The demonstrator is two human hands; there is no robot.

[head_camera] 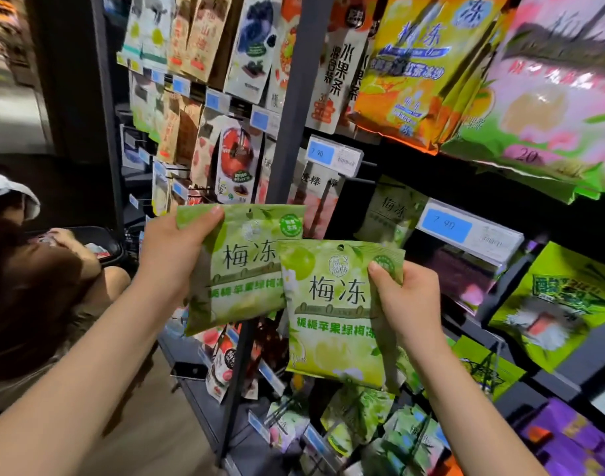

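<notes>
Here, you are holding up two matching green snack packets before a shop's hanging rack (294,115). Your left hand (177,249) is gripping the rear packet (246,266) by its upper left corner, thumb across the front. Your right hand (407,297) is pinching the front packet (332,314) at its right edge, overlapping the other's lower right corner. A blue price tag (445,225) is hanging on the rack behind them.

Dark rack (295,97) carries hanging snack packets (410,63).
</notes>
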